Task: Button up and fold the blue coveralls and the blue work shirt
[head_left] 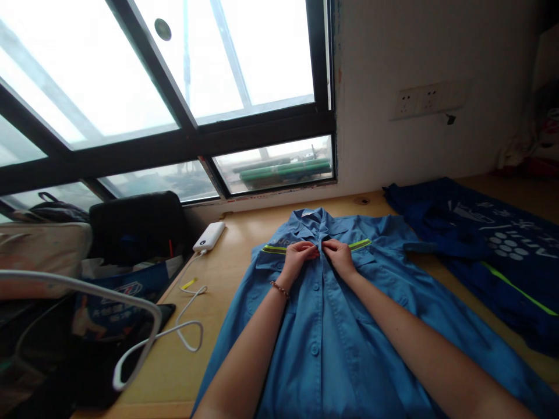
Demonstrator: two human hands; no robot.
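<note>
A blue button-up work shirt [279,326] lies spread on the wooden table, collar toward the wall. Yellow-green reflective strips cross its chest. My left hand [299,257], with a beaded bracelet at the wrist, pinches the front edge at chest height. Just right of it, my right hand [338,255] pinches the other side of the front placket. The fingertips of both hands nearly meet below the collar. Buttons [315,348] show along the placket below my hands. Whatever lies between the fingertips is too small to make out.
A darker blue garment [502,250] with white print lies to the right. On the left, a white power bank [209,235] trails a white cable [192,302] over the table [152,378]. Bags [126,302] and a black chair back [140,221] stand beyond the left edge.
</note>
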